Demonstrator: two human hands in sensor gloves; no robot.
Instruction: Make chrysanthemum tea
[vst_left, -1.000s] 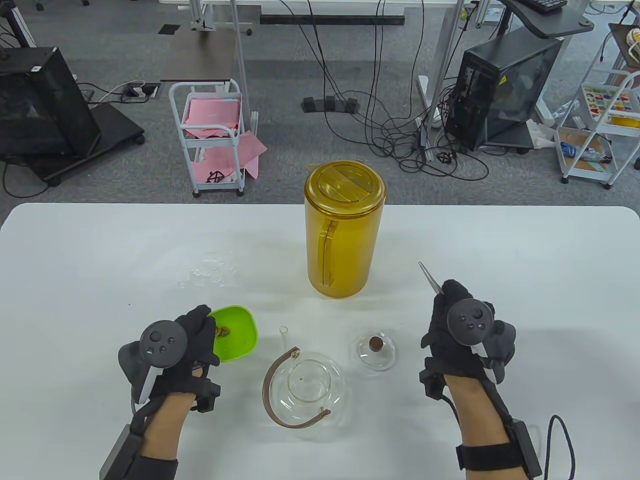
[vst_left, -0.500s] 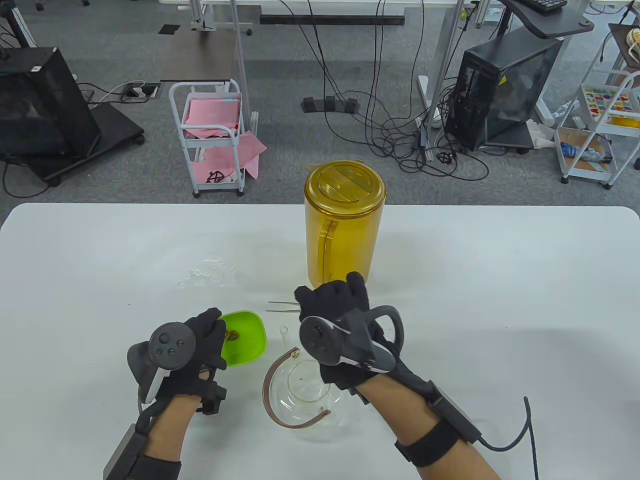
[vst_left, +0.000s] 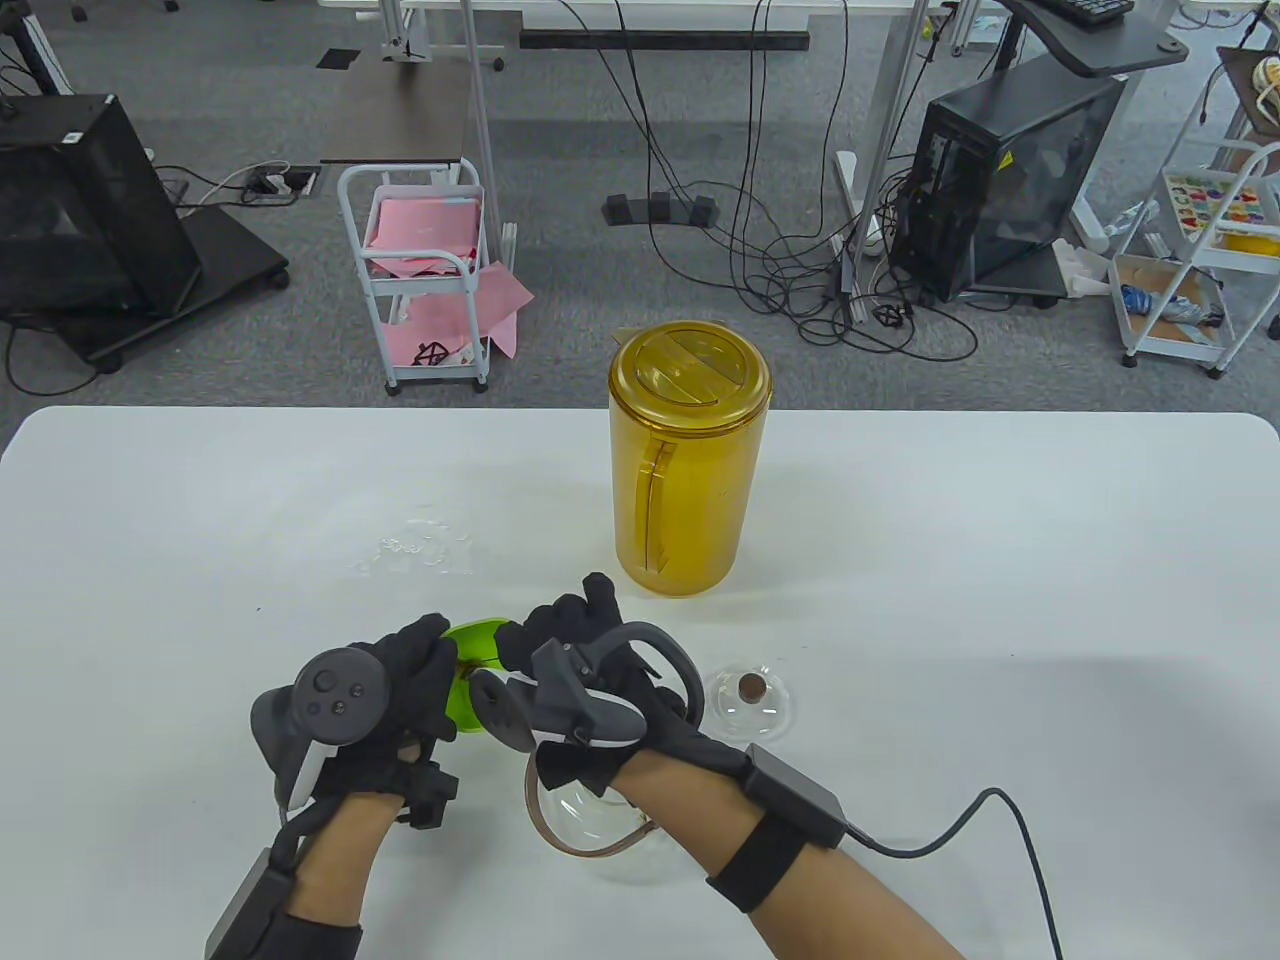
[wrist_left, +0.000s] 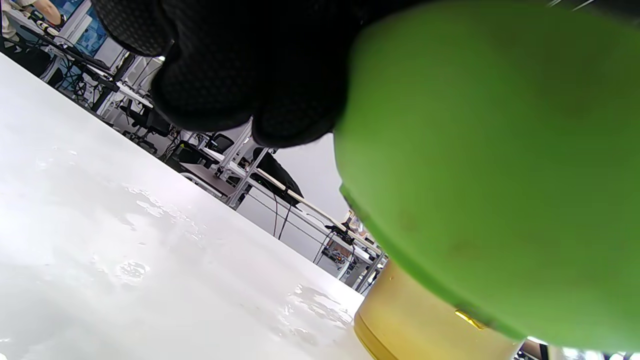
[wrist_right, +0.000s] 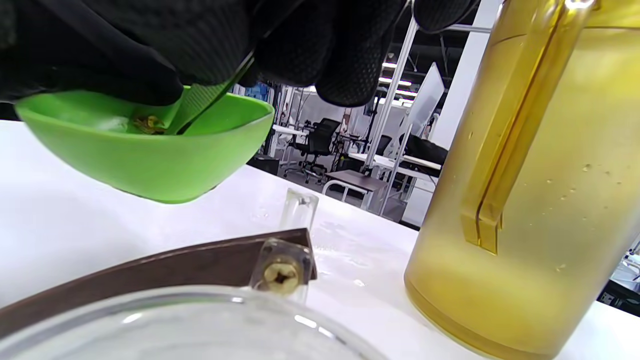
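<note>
Fingers of my right hand (vst_left: 575, 665) pinch a pair of metal tweezers (wrist_right: 210, 107), tips dipped into the green bowl (wrist_right: 150, 150) toward the dried chrysanthemum (wrist_right: 146, 123) lying at its bottom; whether the tips have closed on the flower, I cannot tell. My left hand (vst_left: 385, 700) grips the bowl by its near rim and holds it tilted above the white table (vst_left: 1000, 560), just beside the open glass teapot (wrist_right: 165, 320) with its brown handle (wrist_right: 165, 267). The teapot's glass lid (vst_left: 750, 697) sits apart to the right, and the amber pitcher (vst_left: 688, 460) stands closed behind. Risks, as I judge them: 1, the brittle flower could crumble or slip from the narrow tips if I squeeze too hard or too lightly; 2, with the bowl tipped this way, a nudge from the tweezers could send the flower over the rim onto the table rather than into the pot; 3, my right wrist hangs low over the teapot and could knock its handle.
</note>
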